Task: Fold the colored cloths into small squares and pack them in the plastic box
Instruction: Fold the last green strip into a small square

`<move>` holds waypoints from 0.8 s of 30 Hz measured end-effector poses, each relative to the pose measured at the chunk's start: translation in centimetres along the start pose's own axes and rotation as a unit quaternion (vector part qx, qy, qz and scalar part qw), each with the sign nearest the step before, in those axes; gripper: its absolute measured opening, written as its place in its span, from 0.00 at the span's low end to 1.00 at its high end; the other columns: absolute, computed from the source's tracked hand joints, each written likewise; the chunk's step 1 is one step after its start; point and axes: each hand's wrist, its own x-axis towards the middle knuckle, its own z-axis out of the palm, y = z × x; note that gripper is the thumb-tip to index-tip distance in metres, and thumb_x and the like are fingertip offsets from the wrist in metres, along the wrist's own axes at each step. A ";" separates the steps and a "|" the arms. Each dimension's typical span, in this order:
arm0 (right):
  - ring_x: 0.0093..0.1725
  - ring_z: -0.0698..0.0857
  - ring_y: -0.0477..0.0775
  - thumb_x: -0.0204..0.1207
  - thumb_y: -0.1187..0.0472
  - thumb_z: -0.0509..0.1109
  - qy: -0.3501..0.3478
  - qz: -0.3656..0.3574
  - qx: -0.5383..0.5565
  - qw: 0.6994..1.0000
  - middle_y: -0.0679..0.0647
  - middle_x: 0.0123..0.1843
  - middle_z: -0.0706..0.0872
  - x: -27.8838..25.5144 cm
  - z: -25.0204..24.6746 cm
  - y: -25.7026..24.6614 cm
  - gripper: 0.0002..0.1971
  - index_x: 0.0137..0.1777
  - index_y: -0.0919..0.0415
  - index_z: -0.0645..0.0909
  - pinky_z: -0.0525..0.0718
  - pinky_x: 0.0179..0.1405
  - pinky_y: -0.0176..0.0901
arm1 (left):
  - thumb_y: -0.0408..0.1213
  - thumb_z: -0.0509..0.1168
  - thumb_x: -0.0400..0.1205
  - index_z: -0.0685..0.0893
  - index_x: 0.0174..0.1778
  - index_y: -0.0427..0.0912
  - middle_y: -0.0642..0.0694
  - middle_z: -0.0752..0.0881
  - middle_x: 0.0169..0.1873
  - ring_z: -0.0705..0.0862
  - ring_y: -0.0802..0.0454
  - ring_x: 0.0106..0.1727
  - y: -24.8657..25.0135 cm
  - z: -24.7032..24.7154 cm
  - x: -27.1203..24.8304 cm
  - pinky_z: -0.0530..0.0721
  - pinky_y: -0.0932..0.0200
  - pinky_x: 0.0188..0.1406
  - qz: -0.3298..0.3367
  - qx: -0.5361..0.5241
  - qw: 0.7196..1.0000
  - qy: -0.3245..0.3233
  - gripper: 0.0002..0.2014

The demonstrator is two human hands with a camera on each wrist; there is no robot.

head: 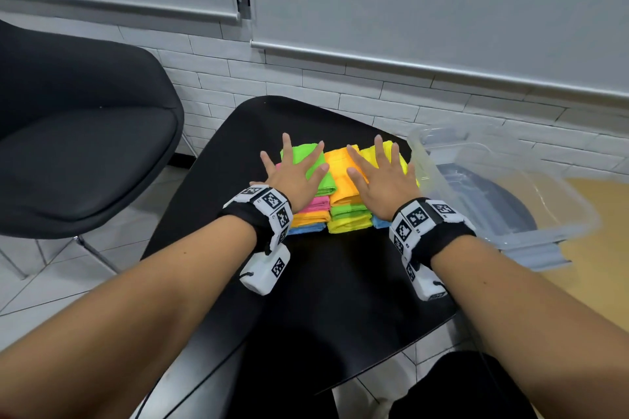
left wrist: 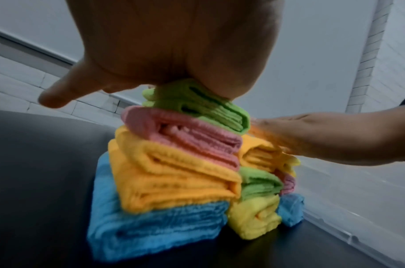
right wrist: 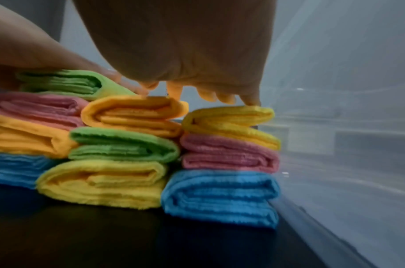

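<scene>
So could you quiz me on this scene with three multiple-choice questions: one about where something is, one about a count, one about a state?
1. Where is the plastic box?
A. Right of the cloths
B. On the chair
C. Under the table

2. How many cloths form the left stack?
A. Two
B. Four
C. Seven

3. What is the left hand doing?
A. Making a fist
B. Pressing flat on the green cloth
C. Holding the box

Answers: A, the box sits right of the piles; B, green, pink, orange, blue; B, fingers spread flat.

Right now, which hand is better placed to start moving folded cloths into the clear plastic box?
Right hand, probably. It lies flat on the orange-topped and yellow-topped stacks beside the clear plastic box. The left hand presses the green-topped stack farthest from it.
</scene>
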 end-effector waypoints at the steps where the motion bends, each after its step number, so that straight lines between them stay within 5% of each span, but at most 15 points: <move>1: 0.84 0.36 0.64 0.83 0.36 0.35 -0.014 0.005 -0.005 1.000 0.51 0.86 0.35 0.1 0.4 0.1 0.27 0.82 0.31 0.40 0.44 0.79 0.72 | 0.66 0.41 0.83 0.48 0.77 0.78 0.55 0.31 0.82 0.33 0.27 0.80 -0.2 0.2 0.1 0.49 0.15 0.70 -0.001 -0.004 1.000 -0.005 0.25; 5: 0.84 0.37 0.63 0.82 0.35 0.34 -0.030 0.010 -0.026 0.999 0.48 0.86 0.37 0.2 2.1 0.5 0.26 0.81 0.29 0.39 0.44 0.79 0.72 | 0.60 0.42 0.86 0.49 0.81 0.69 0.44 0.31 0.82 0.41 0.25 0.81 -0.5 1.1 0.3 0.38 0.32 0.80 0.015 0.008 1.000 -0.015 0.25; 13: 0.84 0.37 0.61 0.83 0.36 0.33 -0.024 0.030 -0.001 0.999 0.46 0.86 0.39 0.0 3.5 0.3 0.26 0.81 0.30 0.40 0.42 0.79 0.71 | 0.45 0.39 0.90 0.54 0.83 0.62 0.40 0.36 0.83 0.39 0.39 0.84 -0.8 2.3 0.6 0.35 0.37 0.81 0.019 -0.041 0.999 0.004 0.23; 17: 0.84 0.36 0.59 0.82 0.36 0.33 -0.037 0.038 0.006 0.999 0.45 0.86 0.38 -0.2 3.4 0.2 0.26 0.81 0.30 0.40 0.43 0.78 0.74 | 0.46 0.43 0.89 0.54 0.82 0.65 0.42 0.33 0.83 0.46 0.37 0.84 -0.7 2.3 0.6 0.42 0.38 0.82 -0.001 -0.058 0.998 -0.004 0.23; 21: 0.84 0.33 0.55 0.81 0.33 0.37 -0.077 0.054 0.033 0.995 0.40 0.85 0.37 0.2 2.7 0.2 0.26 0.79 0.25 0.40 0.49 0.70 0.85 | 0.51 0.52 0.86 0.49 0.81 0.71 0.43 0.31 0.82 0.65 0.24 0.74 -0.5 2.3 0.6 0.67 0.42 0.73 -0.063 -0.101 0.993 0.017 0.28; 24: 0.84 0.34 0.54 0.81 0.32 0.39 -0.078 0.056 0.049 0.994 0.38 0.85 0.37 -0.1 2.4 0.2 0.26 0.79 0.25 0.41 0.52 0.69 0.86 | 0.53 0.56 0.84 0.43 0.81 0.69 0.31 0.41 0.82 0.60 0.28 0.79 -0.7 2.6 1.1 0.66 0.42 0.75 -0.080 -0.130 0.988 0.031 0.34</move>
